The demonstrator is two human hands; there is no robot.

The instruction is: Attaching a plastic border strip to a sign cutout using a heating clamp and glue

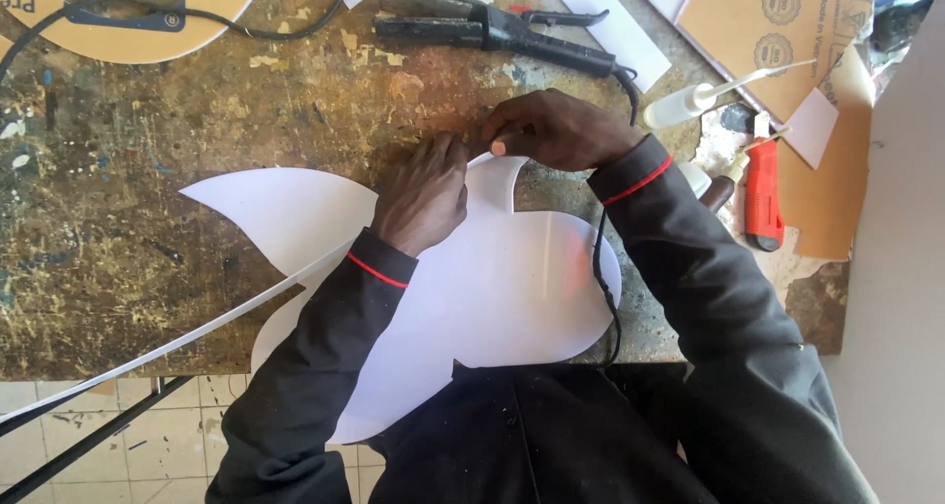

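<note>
One view only, from the camera on the person's head, and it looks almost straight down. The scratched, paint-flecked brown wooden counter (148, 219) fills most of the frame, its near edge running across the lower part with pale floor tiles (148, 415) beneath it. The camera sits close: the person's own dark sleeves rise from the bottom edge, and the left hand (421, 194) and right hand (556, 130) sit just above centre. The far side of the counter is cut off at the top.

Both hands, left hand (423, 194) and right hand (556, 130), together at a white cutout sheet's (492, 287) upper edge on the stained worktable (118, 238)
</note>
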